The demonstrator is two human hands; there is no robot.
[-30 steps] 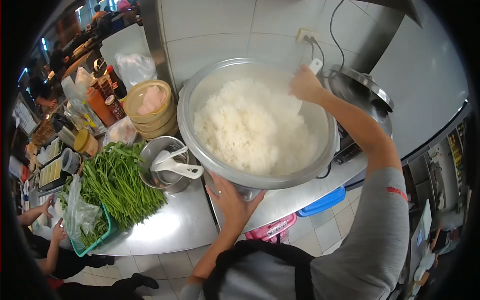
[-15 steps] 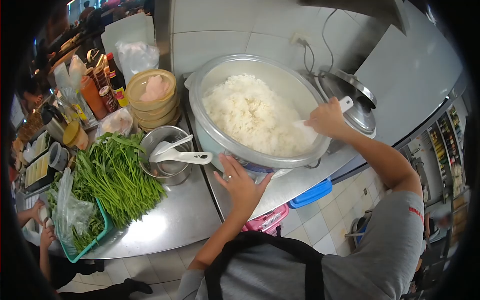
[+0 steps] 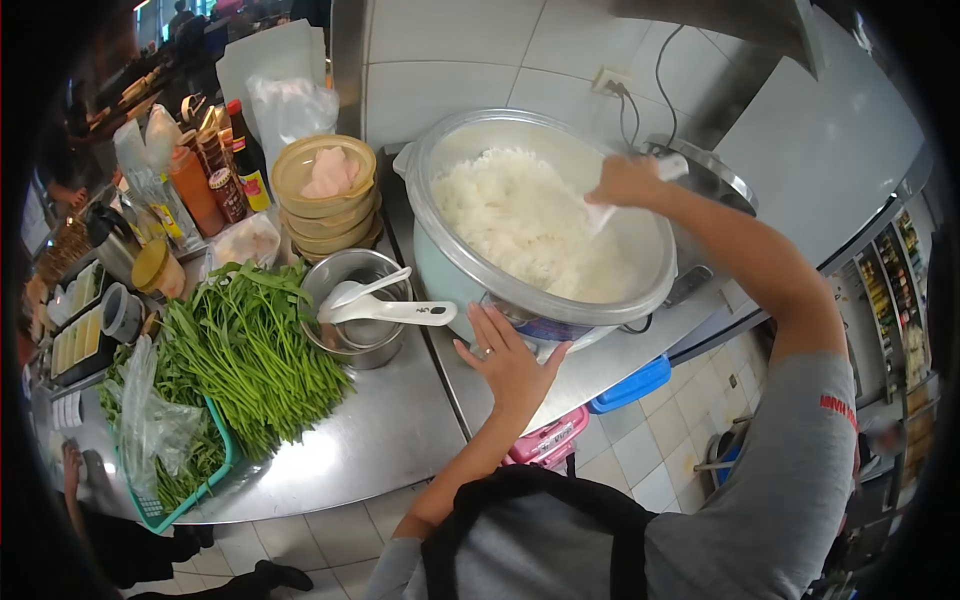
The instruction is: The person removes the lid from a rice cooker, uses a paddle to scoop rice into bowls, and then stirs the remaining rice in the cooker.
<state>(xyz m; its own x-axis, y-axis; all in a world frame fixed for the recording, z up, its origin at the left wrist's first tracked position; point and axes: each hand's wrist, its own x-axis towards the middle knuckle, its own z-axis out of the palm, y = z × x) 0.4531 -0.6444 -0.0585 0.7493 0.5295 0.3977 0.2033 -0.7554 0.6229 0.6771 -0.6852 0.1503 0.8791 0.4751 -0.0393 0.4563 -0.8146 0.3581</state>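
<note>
A large pale rice cooker [image 3: 432,250] holds a heap of white cooked rice [image 3: 510,220]. Over the rice's right side, my right hand [image 3: 630,184] is closed round the handle of a white rice paddle [image 3: 599,216]. The paddle tilts downward and is partly smeared by motion, so I cannot tell whether its blade touches the rice. Against the cooker's lower front rests my left hand [image 3: 512,366], fingers spread and a ring on one of them; it grips nothing. To its left, a steel pot [image 3: 368,352] has a white ladle [image 3: 400,312] and another white utensil lying across it.
Leafy green stalks [image 3: 265,385] lie on the steel counter [image 3: 385,420], beside a green basket [image 3: 222,478]. Behind are stacked clay pots [image 3: 325,207] and sauce bottles [image 3: 197,190]. A metal lid [image 3: 735,180] leans right of the cooker. Another person's arm [image 3: 72,480] shows at far left.
My right hand has moved up and back with the rice paddle, away from the cooker's right rim. My left hand stays against the cooker. The whole view has shifted slightly.
</note>
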